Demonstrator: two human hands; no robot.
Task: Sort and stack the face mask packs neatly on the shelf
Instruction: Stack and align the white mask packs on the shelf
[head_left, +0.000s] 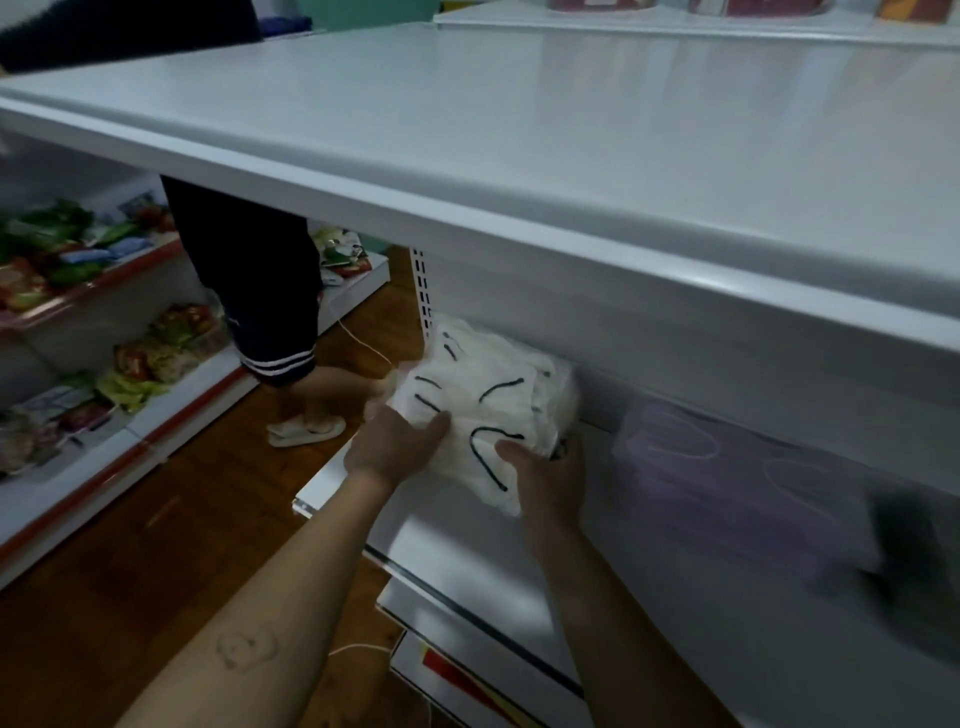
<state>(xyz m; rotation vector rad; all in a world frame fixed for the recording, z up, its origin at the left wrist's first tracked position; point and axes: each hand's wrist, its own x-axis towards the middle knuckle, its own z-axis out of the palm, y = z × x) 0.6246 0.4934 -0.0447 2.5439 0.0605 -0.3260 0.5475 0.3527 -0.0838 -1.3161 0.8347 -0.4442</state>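
Several snack packets (156, 358) fill the red-edged racks (78, 499) at far left. Just right of them, a second person (254, 291) in dark shorts and pale sandals stands on the wooden floor (182, 545). A thin white cable (363, 343) trails across the boards near the feet.

The left hand (395, 447) grips the left edge of the white mask packs (488, 400). Its thumb lies flat on the top pack, and its other fingers wrap round the side, mostly hidden. The packs form one stack, with black ear loops visible through the clear wrap. The stack sits at the left end of the lower shelf (467, 545), close to the slotted upright (422, 291) and beneath the broad white upper shelf (519, 130). The top pack slopes down toward the front edge of the lower shelf.

The right hand (545, 473) holds the near right corner of the same stack, fingers curled round it and thumb on top.

Right of the stack, and apart from it, purple mask packs (727, 467) lie flat on the same lower shelf, blurred. A dark object (904, 519) at far right is too blurred to identify.
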